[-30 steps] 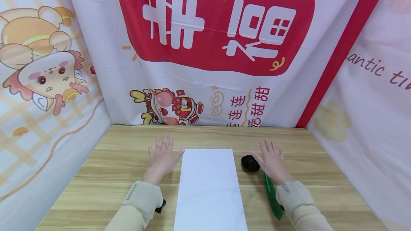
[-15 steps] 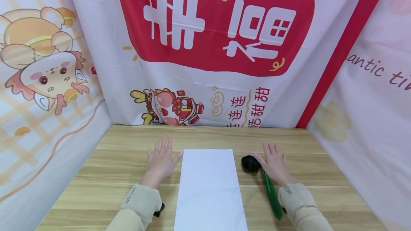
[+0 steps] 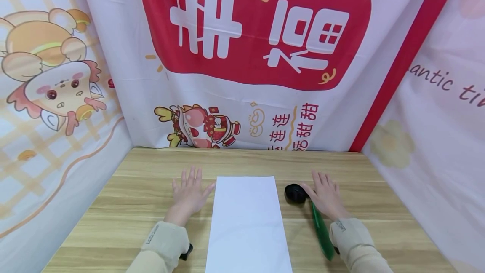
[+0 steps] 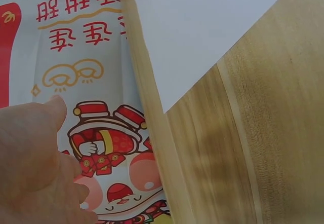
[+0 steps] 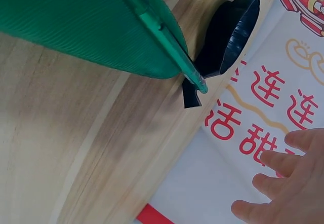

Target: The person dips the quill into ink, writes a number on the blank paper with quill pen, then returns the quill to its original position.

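While the white rectangular paper sheet (image 3: 247, 222) is lying between them, both hands — left hand (image 3: 188, 196), right hand (image 3: 326, 196) — are resting flat, fingers spread, holding nothing.

A pale wooden counter (image 3: 125, 205) carries a white sheet of paper (image 3: 248, 218), a small black dish (image 3: 294, 192) and a green feather (image 3: 322, 233) beside it.

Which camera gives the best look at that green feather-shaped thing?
The right wrist view: the green ribbed plastic feather fills the frame, ridges and stem clear. The head view shows only a thin green sliver beside the right hand; the left wrist view misses it.
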Available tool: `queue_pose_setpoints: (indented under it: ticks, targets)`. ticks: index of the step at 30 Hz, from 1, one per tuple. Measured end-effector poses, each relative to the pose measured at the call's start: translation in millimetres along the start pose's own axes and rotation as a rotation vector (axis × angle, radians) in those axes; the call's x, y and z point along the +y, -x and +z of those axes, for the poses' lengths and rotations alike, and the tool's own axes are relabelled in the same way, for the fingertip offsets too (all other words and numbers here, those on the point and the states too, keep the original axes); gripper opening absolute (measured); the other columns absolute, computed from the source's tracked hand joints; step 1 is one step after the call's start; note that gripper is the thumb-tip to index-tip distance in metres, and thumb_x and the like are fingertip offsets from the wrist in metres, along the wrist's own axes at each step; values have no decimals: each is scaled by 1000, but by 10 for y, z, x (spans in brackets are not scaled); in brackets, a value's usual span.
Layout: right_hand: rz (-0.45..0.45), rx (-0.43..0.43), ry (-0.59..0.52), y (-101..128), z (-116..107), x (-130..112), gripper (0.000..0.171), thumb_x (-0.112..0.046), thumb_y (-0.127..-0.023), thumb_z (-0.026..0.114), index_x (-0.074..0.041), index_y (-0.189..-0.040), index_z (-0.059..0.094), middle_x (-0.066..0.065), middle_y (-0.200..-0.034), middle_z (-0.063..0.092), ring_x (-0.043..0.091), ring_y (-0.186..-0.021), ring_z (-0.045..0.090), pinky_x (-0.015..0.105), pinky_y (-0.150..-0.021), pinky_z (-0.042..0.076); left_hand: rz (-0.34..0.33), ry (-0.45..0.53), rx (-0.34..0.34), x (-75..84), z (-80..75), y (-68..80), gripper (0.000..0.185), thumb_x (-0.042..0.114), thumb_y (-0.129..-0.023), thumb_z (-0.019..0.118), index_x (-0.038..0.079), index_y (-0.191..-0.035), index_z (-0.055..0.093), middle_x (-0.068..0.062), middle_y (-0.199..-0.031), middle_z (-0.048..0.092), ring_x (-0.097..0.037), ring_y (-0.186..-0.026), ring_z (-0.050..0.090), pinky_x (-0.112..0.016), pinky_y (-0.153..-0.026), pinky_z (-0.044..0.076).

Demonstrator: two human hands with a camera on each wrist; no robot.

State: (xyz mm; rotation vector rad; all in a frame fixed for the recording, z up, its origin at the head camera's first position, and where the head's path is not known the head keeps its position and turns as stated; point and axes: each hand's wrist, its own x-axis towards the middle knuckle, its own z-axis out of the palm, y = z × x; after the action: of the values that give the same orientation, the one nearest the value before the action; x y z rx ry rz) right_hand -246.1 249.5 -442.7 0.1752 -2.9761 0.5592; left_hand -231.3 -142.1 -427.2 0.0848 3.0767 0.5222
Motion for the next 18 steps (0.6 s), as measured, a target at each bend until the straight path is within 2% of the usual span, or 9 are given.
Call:
queue_pose_setpoints:
  ticks: [6,18]
  targets:
    - [-12,8,-2,8,11,23,73,-51,-96,35,3,-143,23,31,-141,26,49,-130,13,66,-100,7,7,-3,2,-11,13,25,81,61,-92,20,3,-147,5,-18,-150,-6,-41,-134,-11,-57,-98,-19]
    - [25,-43,-5,18,39,60,71,-47,-97,37,4,-143,21,31,-142,24,49,-130,12,66,-100,7,15,8,-1,-26,65,83,77,56,-94,26,3,-146,7,-18,-150,-4,-41,-134,-9,-60,-99,-13]
